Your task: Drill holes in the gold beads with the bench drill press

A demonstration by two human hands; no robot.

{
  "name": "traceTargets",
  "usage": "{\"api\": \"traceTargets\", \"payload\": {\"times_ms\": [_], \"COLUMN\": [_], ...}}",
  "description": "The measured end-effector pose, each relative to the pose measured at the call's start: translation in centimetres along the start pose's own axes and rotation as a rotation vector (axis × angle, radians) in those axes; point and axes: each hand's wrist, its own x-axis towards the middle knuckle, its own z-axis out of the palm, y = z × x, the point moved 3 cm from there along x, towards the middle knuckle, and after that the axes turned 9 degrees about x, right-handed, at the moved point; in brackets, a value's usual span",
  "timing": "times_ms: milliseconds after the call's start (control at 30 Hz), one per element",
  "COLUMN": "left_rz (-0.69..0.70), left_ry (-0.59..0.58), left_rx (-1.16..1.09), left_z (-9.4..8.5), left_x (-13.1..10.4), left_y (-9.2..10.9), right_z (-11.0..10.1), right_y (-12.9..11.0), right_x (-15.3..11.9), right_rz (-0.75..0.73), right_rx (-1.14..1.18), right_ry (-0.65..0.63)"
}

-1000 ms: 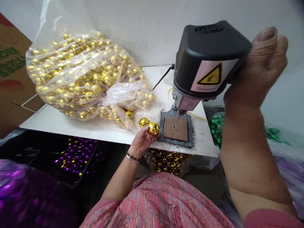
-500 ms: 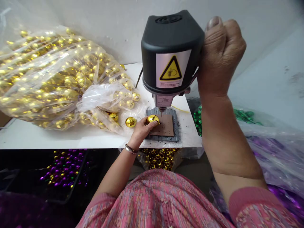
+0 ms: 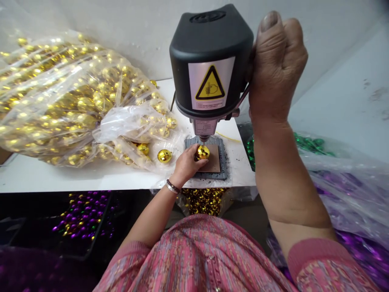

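Note:
My left hand (image 3: 189, 163) grips a shiny gold faceted ball (image 3: 202, 152) between thumb and fingers, over a brown board (image 3: 214, 161) on a grey base plate (image 3: 224, 172). Directly above the ball is the bit of a black bench drill press (image 3: 209, 61) with a yellow warning label; whether the bit touches the ball I cannot tell. At the drill's right side my right hand (image 3: 276, 65) is closed in a fist, at the height of the motor housing. What it grips, apparently the drill's lever, is hidden behind the fingers.
A big clear bag of gold balls (image 3: 75, 97) fills the table's left side. One loose gold ball (image 3: 164, 155) lies on the white table (image 3: 100, 178). Purple and gold beads (image 3: 82, 215) sit below left. Gold pieces (image 3: 206, 200) fill a bag under the front edge. Purple bags (image 3: 349, 194) stand right.
My left hand has moved the gold ball right, from beside the bit to beneath it. My right hand stays at the drill's side. The whole view has shifted slightly.

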Motion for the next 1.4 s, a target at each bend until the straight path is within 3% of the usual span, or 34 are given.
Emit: {"api": "traceTargets", "payload": {"times_ms": [100,333,533,633,767,867,1000,1400], "left_rz": [0.046,0.011,-0.010,-0.012,-0.010,-0.003,0.007,-0.009], "left_ry": [0.002,-0.029,-0.029,-0.019,-0.019,-0.012,0.011,0.028], "left_rx": [0.010,-0.093,-0.083,-0.080,-0.095,-0.110,-0.116,-0.059], "left_z": [0.5,1.0,1.1,1.1,1.2,1.4,1.4,1.5], "left_x": [0.2,0.6,0.3,0.2,0.1,0.1,-0.1,-0.4], "left_y": [0.0,-0.4,-0.3,-0.2,-0.2,-0.2,-0.2,0.1], "right_z": [-0.1,-0.8,-0.2,-0.4,-1.5,-1.9,-2.2,-4.0], "right_y": [-0.3,-1.5,-0.2,-0.6,-2.8,-3.7,-3.4,-1.7], "right_x": [0.0,1.0,1.5,0.3,-3.2,-5.9,-8.2,-10.5], "right_rz": [0.011,0.110,0.237,0.125,-0.110,-0.078,-0.082,-0.127], "right_rx": [0.016,-0.004,0.142,0.121,0.145,0.253,0.284,0.176], "right_ry": [-0.031,-0.133,-0.015,0.005,-0.062,-0.063,0.046,-0.007]}}
